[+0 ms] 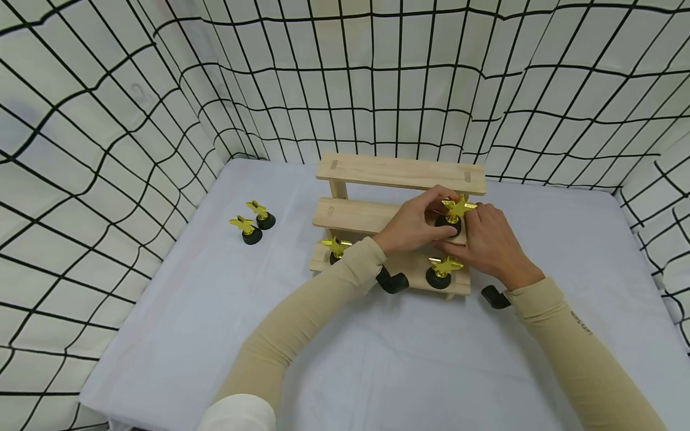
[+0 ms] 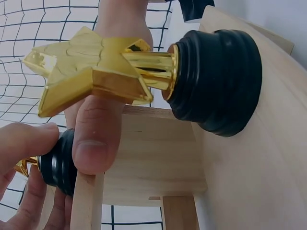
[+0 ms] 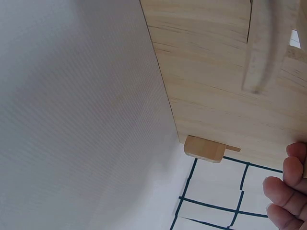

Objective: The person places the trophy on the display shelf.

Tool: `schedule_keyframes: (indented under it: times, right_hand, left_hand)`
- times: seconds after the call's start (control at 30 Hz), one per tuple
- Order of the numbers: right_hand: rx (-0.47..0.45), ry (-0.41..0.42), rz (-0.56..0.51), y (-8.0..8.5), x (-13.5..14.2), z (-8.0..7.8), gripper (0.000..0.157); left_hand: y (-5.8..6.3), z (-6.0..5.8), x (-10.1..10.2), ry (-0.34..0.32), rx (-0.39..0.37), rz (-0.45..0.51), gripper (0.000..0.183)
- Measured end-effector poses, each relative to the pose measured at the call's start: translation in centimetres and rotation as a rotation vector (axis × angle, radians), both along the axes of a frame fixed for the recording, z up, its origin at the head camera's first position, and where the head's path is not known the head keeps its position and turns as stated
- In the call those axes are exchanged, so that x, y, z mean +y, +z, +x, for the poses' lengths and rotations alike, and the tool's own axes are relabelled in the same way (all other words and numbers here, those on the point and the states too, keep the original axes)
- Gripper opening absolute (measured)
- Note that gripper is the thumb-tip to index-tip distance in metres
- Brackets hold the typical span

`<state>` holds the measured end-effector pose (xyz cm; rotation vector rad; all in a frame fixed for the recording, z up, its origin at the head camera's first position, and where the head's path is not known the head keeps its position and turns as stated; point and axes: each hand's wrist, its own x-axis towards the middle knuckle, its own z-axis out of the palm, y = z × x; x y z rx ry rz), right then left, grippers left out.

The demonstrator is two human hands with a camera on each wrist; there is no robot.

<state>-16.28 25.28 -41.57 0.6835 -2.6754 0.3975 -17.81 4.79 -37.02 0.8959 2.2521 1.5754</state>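
Apparently the step in hand is placing a trophy (image 1: 459,208): the left hand (image 1: 411,221) pinches its black base (image 1: 453,225) at the three o'clock end of the middle shelf (image 1: 356,215), while the right hand (image 1: 493,242) grips that same end, seemingly as a steady. Whether the base sits fully down I cannot tell, so the next move probably calls for settling it, releasing, then reaching toward nine o'clock for the two other trophies (image 1: 251,234) on the bench (image 1: 215,335).

Head view high, facing forward-down over table (image 1: 388,371); wrist views close, tilted sideways; all share wooden shelf (image 1: 401,171).
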Motion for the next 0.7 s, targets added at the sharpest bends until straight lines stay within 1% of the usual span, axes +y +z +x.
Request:
schedule_keyframes:
  times: [0.33, 0.57, 0.7]
  right_hand:
    - [-0.009, 0.004, -0.017, 0.16, -0.09, -0.04, 0.054]
    - [0.023, 0.005, -0.021, 0.08, -0.17, 0.04, 0.055]
    - [0.011, -0.003, -0.022, 0.1, -0.19, 0.08, 0.055]
  left_hand:
    - [-0.2, -0.07, 0.08, 0.017, 0.062, -0.055, 0.053]
    - [-0.14, -0.06, 0.04, 0.015, 0.045, -0.086, 0.054]
    - [-0.11, -0.13, 0.04, 0.015, 0.044, -0.095, 0.055]
